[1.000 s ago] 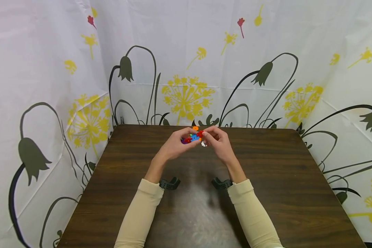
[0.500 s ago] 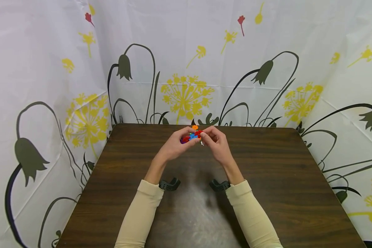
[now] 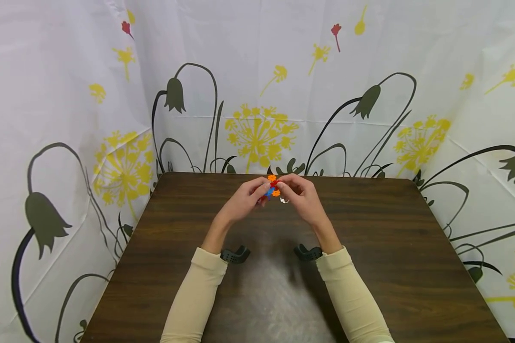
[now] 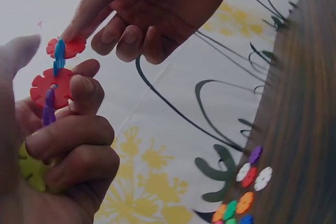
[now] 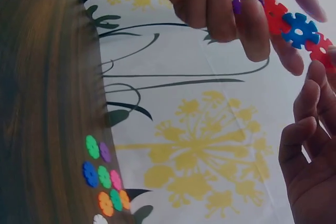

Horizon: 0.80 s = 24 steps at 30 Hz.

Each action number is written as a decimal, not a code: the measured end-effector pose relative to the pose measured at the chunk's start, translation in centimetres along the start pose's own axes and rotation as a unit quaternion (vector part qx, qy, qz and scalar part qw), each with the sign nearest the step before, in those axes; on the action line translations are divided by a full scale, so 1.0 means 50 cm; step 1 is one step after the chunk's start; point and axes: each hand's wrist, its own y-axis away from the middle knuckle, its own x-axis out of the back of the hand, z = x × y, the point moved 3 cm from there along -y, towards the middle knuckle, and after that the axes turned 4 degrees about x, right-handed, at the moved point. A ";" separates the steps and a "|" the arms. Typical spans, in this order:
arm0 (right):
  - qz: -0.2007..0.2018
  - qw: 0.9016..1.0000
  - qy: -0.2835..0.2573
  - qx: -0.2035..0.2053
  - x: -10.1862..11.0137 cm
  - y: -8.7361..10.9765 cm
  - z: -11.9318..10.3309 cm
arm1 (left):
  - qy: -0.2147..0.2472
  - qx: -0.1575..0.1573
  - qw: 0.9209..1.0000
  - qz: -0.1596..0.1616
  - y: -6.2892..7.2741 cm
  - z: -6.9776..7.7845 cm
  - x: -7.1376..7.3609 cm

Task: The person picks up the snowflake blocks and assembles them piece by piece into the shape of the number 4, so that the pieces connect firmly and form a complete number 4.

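Observation:
A short chain of notched plastic discs hangs between my raised hands above the table's far part. My left hand [image 3: 242, 200] holds its lower end; in the left wrist view a yellow disc [image 4: 32, 172] shows in the palm, partly covered by fingers. A purple disc [image 4: 49, 109] and a red disc [image 4: 51, 88] stick out above the curled fingers. A blue disc [image 5: 299, 31] links that red one to the end red disc [image 5: 320, 51]. My right hand [image 3: 302, 196] pinches this end disc with its fingertips.
Loose discs lie near the table's far edge behind the hands, among them orange [image 3: 276, 193], white [image 4: 263, 178], green [image 5: 92, 147] and blue [image 5: 90, 174] ones. A flower-printed curtain [image 3: 257, 85] stands behind the brown table [image 3: 176, 228].
The left thumb has moved up toward the blue disc, and the chain has turned so less of it shows in the head view. The right hand keeps its pinch, nearly in place.

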 end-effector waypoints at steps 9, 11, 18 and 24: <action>0.039 0.997 -0.050 -0.045 0.005 -0.004 0.051 | 0.139 0.007 0.989 0.040 -0.001 -0.037 0.008; 0.055 0.994 -0.063 -0.068 0.010 -0.004 0.067 | 0.160 0.013 0.986 0.044 0.001 -0.040 0.008; 0.080 0.982 -0.056 -0.164 0.023 -0.006 0.120 | 0.221 0.030 0.974 0.030 0.002 -0.048 0.004; 0.070 0.973 0.048 -0.217 0.036 -0.003 0.197 | 0.276 0.046 0.959 0.043 0.009 -0.053 0.000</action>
